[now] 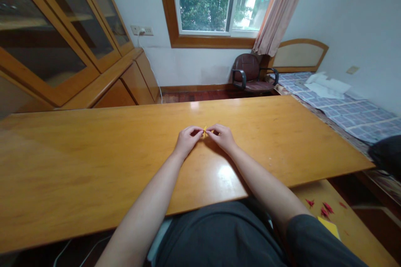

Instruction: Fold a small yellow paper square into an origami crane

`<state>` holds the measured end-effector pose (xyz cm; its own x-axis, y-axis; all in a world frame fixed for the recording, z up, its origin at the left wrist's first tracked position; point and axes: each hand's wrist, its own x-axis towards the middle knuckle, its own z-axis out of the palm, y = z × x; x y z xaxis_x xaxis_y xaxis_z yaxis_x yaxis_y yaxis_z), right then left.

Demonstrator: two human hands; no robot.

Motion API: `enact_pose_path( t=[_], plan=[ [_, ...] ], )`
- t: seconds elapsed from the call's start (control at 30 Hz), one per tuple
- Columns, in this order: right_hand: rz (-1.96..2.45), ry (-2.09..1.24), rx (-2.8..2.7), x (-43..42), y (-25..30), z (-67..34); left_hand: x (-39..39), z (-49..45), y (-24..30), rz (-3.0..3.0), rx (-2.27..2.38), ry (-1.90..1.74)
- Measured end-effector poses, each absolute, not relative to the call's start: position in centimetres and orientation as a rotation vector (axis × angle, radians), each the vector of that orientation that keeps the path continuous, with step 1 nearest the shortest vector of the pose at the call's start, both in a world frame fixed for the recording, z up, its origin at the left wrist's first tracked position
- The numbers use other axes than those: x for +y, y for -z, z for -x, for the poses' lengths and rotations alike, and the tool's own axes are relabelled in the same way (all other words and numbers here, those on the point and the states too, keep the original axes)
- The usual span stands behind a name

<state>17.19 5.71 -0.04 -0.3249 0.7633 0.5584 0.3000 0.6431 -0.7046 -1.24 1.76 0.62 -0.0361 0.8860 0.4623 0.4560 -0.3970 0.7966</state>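
Both my hands meet over the middle of a wide wooden table [94, 162]. My left hand [187, 139] and my right hand [222, 136] each pinch one side of a small yellow folded paper piece [205, 131], held just above the tabletop. The fingers of both hands are curled and closed on it. Most of the paper is hidden between my fingertips, so its shape is unclear.
A lower wooden surface at the right holds several small red folded papers [324, 209] and a yellow sheet [328, 226]. A dark red chair [252, 75] stands under the window, a bed [344, 108] runs along the right wall, and wooden cabinets [78, 49] stand at the left.
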Motion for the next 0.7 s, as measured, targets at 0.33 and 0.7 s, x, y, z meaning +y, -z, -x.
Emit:
enact_pose_path(
  t=[0.33,0.7],
  plan=[
    [0.819,-0.526,-1.958,5.61,-0.12,-17.13,1.88,1.34,-0.32,-1.885,1.444,-1.4],
    [0.795,-0.485,-1.967,5.41,-0.14,-17.07,1.98,1.14,-0.08,-1.793,1.47,-1.393]
  ],
)
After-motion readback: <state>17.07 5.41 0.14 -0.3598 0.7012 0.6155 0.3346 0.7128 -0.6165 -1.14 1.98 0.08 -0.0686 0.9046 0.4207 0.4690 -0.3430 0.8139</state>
